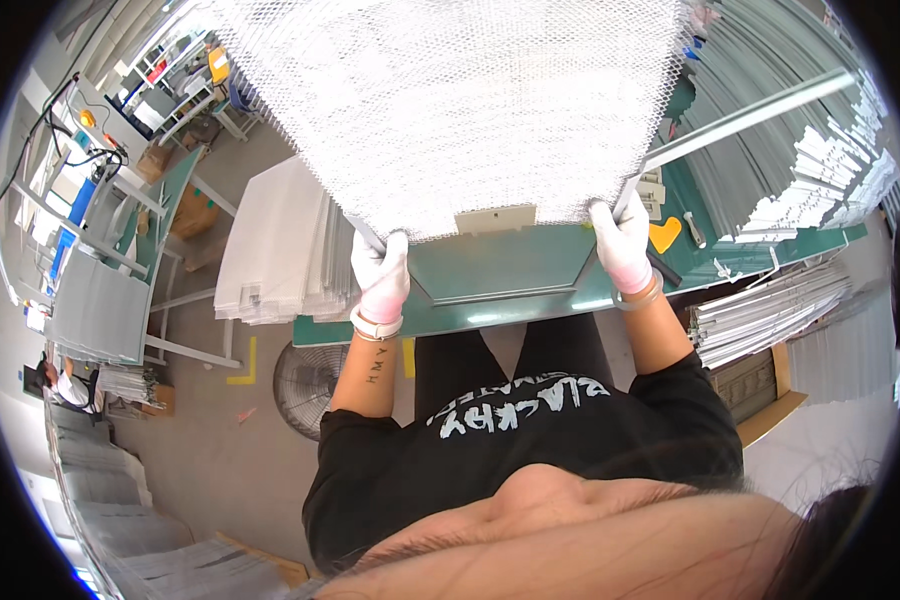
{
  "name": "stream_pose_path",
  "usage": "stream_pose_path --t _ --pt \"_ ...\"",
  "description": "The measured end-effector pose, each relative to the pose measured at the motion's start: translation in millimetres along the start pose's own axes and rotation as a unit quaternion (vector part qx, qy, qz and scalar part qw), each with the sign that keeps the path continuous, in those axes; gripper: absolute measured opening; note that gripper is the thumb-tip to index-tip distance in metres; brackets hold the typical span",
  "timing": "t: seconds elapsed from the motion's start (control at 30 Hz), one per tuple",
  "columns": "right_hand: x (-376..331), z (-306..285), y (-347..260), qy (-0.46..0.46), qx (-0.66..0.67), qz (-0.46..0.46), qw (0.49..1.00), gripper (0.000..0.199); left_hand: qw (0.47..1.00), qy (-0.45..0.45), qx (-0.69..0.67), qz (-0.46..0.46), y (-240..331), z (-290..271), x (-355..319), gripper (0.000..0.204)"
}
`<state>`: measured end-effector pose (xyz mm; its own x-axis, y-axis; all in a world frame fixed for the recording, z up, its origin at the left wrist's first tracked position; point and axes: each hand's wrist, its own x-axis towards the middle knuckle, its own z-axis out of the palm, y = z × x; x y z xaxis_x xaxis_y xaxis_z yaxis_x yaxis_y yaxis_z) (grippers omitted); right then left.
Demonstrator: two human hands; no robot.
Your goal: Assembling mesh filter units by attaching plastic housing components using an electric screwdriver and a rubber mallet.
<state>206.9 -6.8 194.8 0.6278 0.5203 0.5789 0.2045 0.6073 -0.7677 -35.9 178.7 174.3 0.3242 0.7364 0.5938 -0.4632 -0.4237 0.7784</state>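
Note:
A large white mesh panel [450, 110] is held up over the green workbench [450, 322], tilted away from me. My left hand [382, 270], in a white glove, is closed around a grey metal strip [366, 234] at the panel's near left corner. At the near right corner, my gloved right hand [623, 245] closes on a similar strip [625, 197]. A small pale rectangular plate [495, 219] shows at the middle of the near edge. Beneath lies a rectangular frame outline [505, 297] on the bench; the panel hides its far part.
Stacked pale sheets [270, 245] stand left of the bench. To the right lie a yellow tool [663, 235], a small knife-like tool [694, 230] and long grey strips [750, 130]. More strips [770, 310] sit below. A round floor fan [305, 390] stands near my left forearm; another person [70, 385] is far left.

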Motion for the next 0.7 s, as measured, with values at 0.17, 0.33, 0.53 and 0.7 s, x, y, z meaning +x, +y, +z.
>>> stream_pose_path --t 0.17,0.33,0.53,0.7 --pt "24 -42 -10 -0.120 -0.148 0.044 0.981 0.032 0.975 -0.168 0.089 -0.111 32 -21 26 0.043" --pt "37 -1 -47 -0.068 -0.060 0.005 0.996 0.023 0.994 -0.084 0.048 -0.048 56 -9 49 0.029" --pt "20 23 -36 0.130 -0.246 -0.088 0.956 0.016 0.998 0.047 0.019 0.029 56 24 33 0.026" --pt "24 11 -30 0.065 -0.160 0.014 0.985 0.012 0.999 0.011 0.034 -0.011 36 -3 32 0.027"
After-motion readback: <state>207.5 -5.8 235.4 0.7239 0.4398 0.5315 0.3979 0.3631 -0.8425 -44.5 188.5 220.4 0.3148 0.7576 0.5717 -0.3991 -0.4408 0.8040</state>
